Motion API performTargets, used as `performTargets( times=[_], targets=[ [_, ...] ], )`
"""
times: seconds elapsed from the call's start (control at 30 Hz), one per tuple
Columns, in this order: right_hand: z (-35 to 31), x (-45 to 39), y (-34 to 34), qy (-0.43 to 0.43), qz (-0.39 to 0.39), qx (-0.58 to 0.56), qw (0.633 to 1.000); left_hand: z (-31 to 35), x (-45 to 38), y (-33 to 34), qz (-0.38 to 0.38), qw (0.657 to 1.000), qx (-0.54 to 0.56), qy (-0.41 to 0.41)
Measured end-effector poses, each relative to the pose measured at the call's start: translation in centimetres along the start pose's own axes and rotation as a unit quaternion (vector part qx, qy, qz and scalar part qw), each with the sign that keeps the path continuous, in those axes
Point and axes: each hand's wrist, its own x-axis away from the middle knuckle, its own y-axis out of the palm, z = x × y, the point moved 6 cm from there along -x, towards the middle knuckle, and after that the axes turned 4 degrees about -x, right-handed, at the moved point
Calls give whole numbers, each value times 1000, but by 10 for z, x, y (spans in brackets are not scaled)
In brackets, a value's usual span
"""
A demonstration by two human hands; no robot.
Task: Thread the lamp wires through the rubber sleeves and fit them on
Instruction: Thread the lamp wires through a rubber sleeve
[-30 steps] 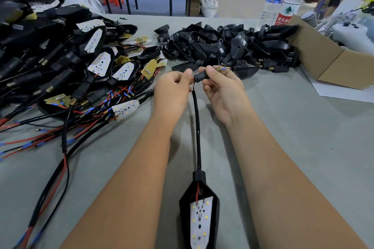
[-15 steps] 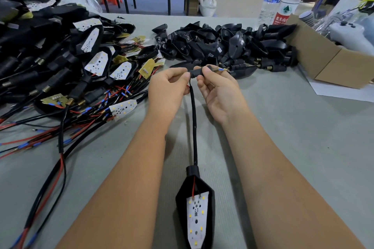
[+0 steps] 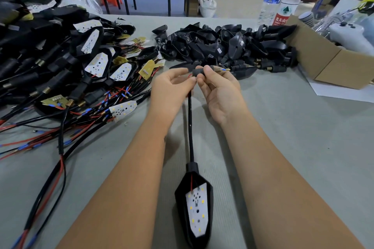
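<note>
The right hand (image 3: 220,89) pinches the black rubber sleeve (image 3: 197,72) at 12 o'clock of the view centre, with a brass tip and blue wire end (image 3: 222,69) coming out toward 3 o'clock. The left hand (image 3: 172,89) holds the black cable (image 3: 190,123) just below the sleeve, fingers curled on it. The cable runs toward 6 o'clock to the lamp head (image 3: 195,204) lying on the grey table (image 3: 293,147). Free table lies at 3 to 5 o'clock; the wired lamp pile (image 3: 70,79) crowds 9 to 11, the empty housings (image 3: 222,46) 12 to 1, the cardboard box (image 3: 327,60) at 2. Compared with half a second ago, the hands and the lamp head sit almost the same.
</note>
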Motion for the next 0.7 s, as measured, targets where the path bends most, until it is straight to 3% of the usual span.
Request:
performTargets(
  times=[0.33,0.57,0.7],
  targets=[
    [-2,-1,-3,-29,20,86,996,3,6,4,-23,998,-52,21],
    [-11,-6,-12,-75,60,11,995,4,8,6,-77,996,-36,-40],
    [-13,-7,-14,-70,68,29,995,5,9,8,-120,990,-59,-35]
  ],
)
